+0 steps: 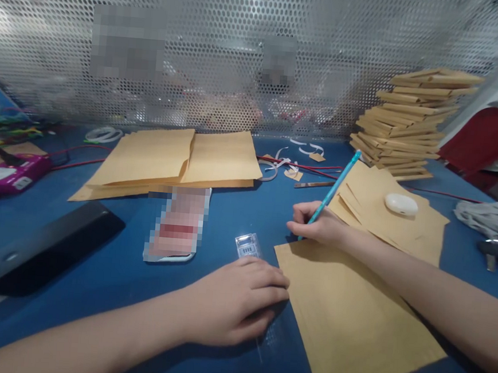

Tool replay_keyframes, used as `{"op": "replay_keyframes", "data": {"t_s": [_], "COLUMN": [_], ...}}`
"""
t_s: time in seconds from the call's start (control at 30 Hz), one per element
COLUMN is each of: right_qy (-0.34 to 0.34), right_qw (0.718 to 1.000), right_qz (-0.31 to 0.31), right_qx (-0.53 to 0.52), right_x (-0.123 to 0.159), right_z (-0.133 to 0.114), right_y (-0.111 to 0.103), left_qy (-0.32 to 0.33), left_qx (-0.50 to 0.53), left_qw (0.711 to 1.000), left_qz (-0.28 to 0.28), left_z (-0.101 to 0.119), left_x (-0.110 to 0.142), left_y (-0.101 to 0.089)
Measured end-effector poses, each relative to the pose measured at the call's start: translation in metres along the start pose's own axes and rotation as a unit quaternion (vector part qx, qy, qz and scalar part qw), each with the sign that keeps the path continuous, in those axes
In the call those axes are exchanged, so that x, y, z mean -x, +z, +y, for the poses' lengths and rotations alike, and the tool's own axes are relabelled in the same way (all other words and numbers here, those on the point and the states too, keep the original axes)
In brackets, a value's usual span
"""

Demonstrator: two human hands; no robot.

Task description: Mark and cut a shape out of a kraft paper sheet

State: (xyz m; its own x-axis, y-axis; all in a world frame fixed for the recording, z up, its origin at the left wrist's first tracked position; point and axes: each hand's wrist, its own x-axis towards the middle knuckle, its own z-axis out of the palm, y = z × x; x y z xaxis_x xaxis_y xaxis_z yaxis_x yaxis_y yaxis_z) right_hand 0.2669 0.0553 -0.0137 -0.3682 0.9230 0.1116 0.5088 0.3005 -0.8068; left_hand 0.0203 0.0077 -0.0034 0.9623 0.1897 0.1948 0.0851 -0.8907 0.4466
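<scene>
My right hand (321,224) is closed round a slim turquoise pen or pencil (332,190); I cannot tell which. The tool leans right, its lower end at the top edge of a flat brown paper envelope (359,316). Beside that envelope's left edge, my left hand (244,301) rests palm down, fingers stretched out and fingertips at the paper. Partly under this hand lies a clear plastic item with a small printed panel (248,245); the palm hides its middle. Just left of it lies a phone (177,227) with a blurred screen.
More brown envelopes (148,155) lie at the back, with a tall stack (409,124) at back right. A white earbud case (401,205) sits on loose envelopes. A black power bank (54,251) is left, keys (496,252) far right. A perforated metal panel (225,52) stands behind.
</scene>
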Motion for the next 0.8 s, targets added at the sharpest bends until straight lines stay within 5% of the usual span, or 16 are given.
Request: {"op": "replay_keyframes", "data": {"t_s": [0.8], "right_qy": [-0.004], "right_qw": [0.999], "right_qz": [-0.017], "right_qx": [0.048], "right_x": [0.0014], "right_z": [-0.0069], "right_y": [0.0009], "left_qy": [-0.01], "left_qx": [0.007], "left_qw": [1.0], "left_qz": [-0.007], "left_z": [-0.0001], "left_x": [-0.0009], "left_y": [-0.0027]}}
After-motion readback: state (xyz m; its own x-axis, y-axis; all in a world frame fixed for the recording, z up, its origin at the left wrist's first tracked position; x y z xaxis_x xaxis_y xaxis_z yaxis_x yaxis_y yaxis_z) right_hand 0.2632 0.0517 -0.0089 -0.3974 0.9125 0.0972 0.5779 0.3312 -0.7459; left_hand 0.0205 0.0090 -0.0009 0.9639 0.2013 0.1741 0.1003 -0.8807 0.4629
